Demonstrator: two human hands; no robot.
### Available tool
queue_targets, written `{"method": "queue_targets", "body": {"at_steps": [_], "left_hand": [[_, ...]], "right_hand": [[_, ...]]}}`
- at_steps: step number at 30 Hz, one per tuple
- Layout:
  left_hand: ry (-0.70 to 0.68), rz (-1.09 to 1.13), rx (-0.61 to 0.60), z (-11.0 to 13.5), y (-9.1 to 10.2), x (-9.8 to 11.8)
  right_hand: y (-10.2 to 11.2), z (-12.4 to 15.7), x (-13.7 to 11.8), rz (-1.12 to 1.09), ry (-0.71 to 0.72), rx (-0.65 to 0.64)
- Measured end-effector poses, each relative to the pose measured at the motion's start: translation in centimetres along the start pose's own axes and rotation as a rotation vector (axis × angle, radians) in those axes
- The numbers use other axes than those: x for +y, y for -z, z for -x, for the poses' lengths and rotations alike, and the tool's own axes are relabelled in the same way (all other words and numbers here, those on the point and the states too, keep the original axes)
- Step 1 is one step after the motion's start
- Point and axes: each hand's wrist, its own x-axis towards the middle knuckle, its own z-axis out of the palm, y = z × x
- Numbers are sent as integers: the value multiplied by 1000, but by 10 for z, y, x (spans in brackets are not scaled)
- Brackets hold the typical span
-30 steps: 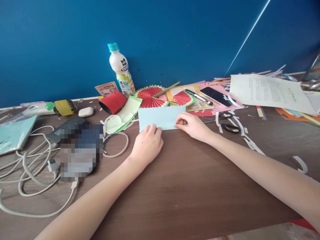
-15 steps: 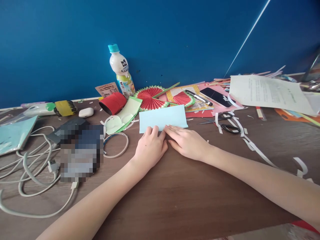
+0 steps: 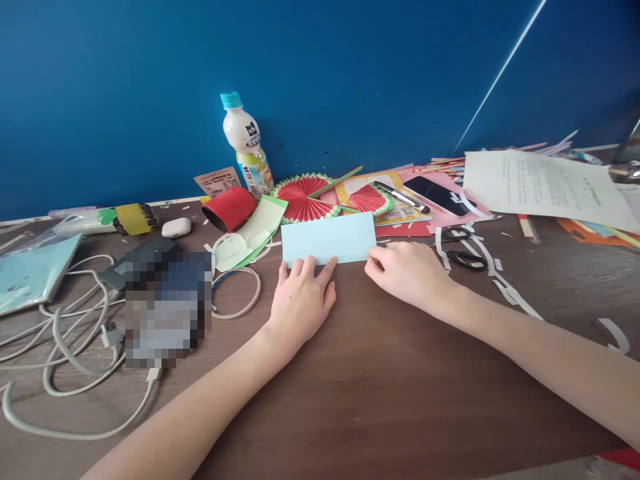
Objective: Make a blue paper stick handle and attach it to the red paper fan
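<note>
A light blue sheet of paper (image 3: 330, 239), a narrow rectangle, lies flat on the brown table. My left hand (image 3: 303, 293) rests with fingers spread along its near edge, the fingertips pressing down on the paper. At the paper's lower right corner, my right hand (image 3: 407, 270) has its fingers curled, with thumb and forefinger closed on the corner. Behind the paper lie a red and green pleated paper fan (image 3: 306, 198) and a smaller fan piece (image 3: 370, 201). Black-handled scissors (image 3: 465, 259) sit just right of my right hand.
A drink bottle (image 3: 249, 147) stands by the blue wall. Left are a red paper roll (image 3: 229, 208), a white earphone case (image 3: 176, 228), a tape ring (image 3: 237, 293) and tangled white cables (image 3: 55, 333). Right are a phone (image 3: 440, 195), a pen (image 3: 403, 197) and a printed sheet (image 3: 535, 183).
My right hand has slid right along the paper's near edge, from beside my left hand to the right corner, and its fingers have curled. My left hand stays on the paper, fingers more spread.
</note>
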Motion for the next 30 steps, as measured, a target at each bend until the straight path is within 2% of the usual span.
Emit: {"method": "queue_targets", "body": {"at_steps": [4, 8, 10, 14, 23, 26, 30], "left_hand": [[78, -15, -52, -4, 3, -5], [151, 24, -53, -8, 5, -12], [158, 22, -10, -9, 4, -15], [156, 16, 30, -10, 2, -19], [101, 34, 88, -13, -4, -25], [130, 99, 77, -15, -6, -27], [197, 245, 45, -17, -5, -27]], "right_hand": [[-6, -9, 10, -78, 86, 46], [-15, -19, 24, -242, 364, 106], [-20, -23, 29, -340, 418, 111], [-28, -27, 33, -438, 409, 107], [-32, -28, 35, -389, 493, 179], [-34, -28, 35, -439, 435, 178], [-37, -29, 32, -586, 291, 133]]}}
